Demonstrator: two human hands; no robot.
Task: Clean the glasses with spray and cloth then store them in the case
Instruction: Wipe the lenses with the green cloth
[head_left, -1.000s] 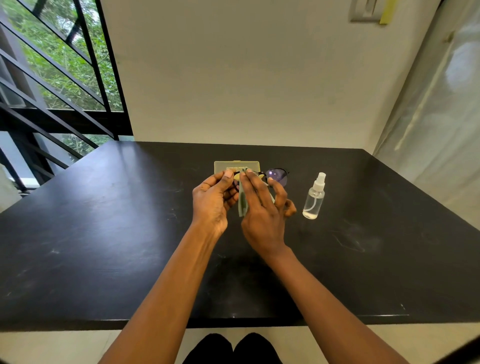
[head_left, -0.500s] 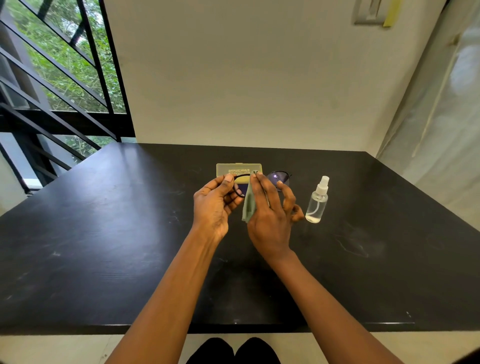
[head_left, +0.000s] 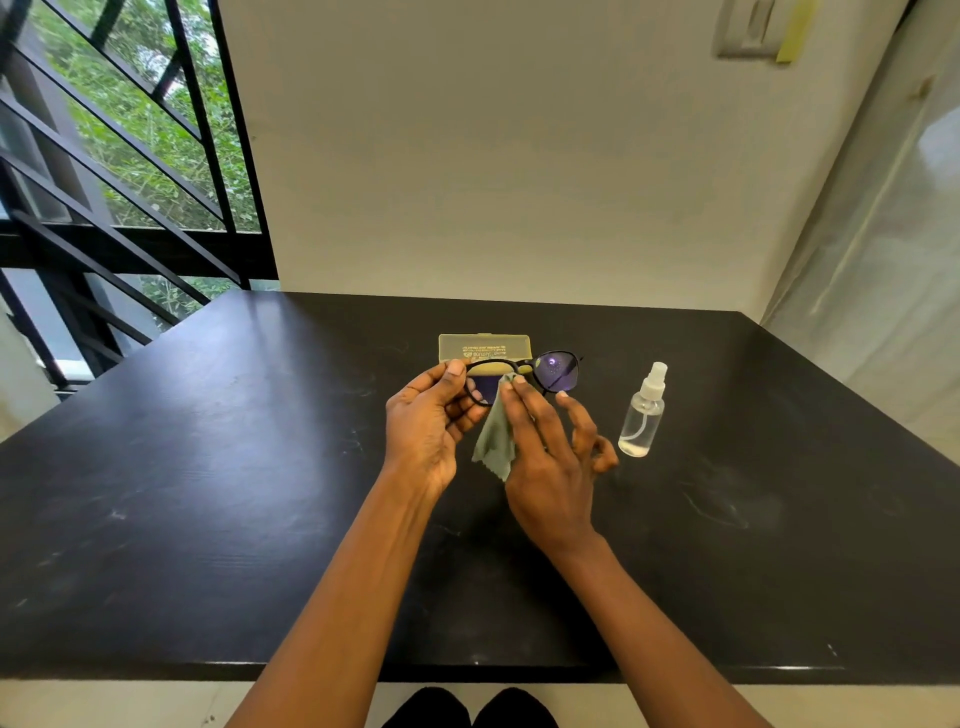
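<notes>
Black-framed glasses (head_left: 524, 375) are held above the dark table (head_left: 208, 467), in front of the translucent yellow case (head_left: 484, 347), which lies closed near the far wall. The left hand (head_left: 431, 421) pinches the frame at its left end between thumb and curled fingers. The right hand (head_left: 545, 457) pinches the grey-green cloth (head_left: 493, 441) against the left lens with thumb and forefinger, while its remaining fingers are spread loosely and hold nothing. The right lens appears to carry droplets and looks not yet wiped. The spray bottle (head_left: 644, 415) stands upright to the right of the hands, close to the outer fingers of the right hand but apart from them. Several faults are possible from this state. The frame is supported at one end only; firm rubbing pressure on the lens would likely twist it in the left-hand pinch or strain the bridge. Most of the cloth hangs free below the fingers, so only a small patch is in contact; a slip would put bare fingertips on the lens and probably smear it. When the cloth is moved to the right lens, the spread fingers could strike the light, narrow bottle and tip it. Storing the glasses with droplets remaining would carry moisture into the case, which must first be opened.
</notes>
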